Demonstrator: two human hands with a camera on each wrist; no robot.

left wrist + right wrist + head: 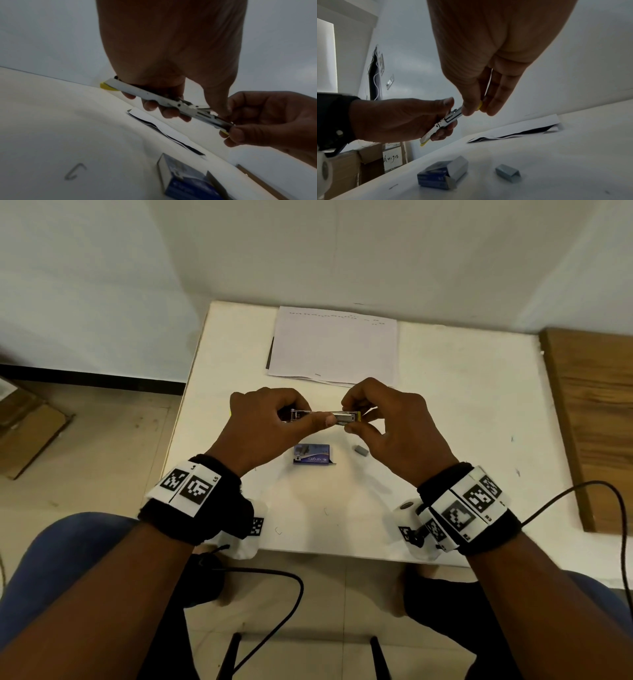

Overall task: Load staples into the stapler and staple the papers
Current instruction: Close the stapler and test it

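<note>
Fingers (169,113) of the left hand (260,428) are curling round the stapler (322,416), holding its body up over the table (462,412), thumb lying along the metal top. Moving right, the right hand (394,422) is pinching the yellow-tipped end of the stapler between thumb and fingertips (491,108), and judging by the exposed metal channel it is working the staple tray or pusher at that end; whether staples are already sitting inside is not visible. Landmark is the stapler: the staple box (312,454) is lying on the table just nearer the person than the stapler, flap open; the loose staple strip (360,449) is lying near the box, to its right, under the right hand; the papers (334,347) are lying farther away than the stapler, against the wall side, untouched. A bent single staple (75,171) is lying on the table on the left, closer to the person. Risks, as judgement: the pinch on the small yellow end is looking thin, so a spring-loaded part could be snapping back and slipping out of the fingertips; with the stapler held in the air and not braced, staples could be spilling from the tray; the strip is fragile and could be breaking apart when picked up; a crooked strip could be jamming the channel.
</note>
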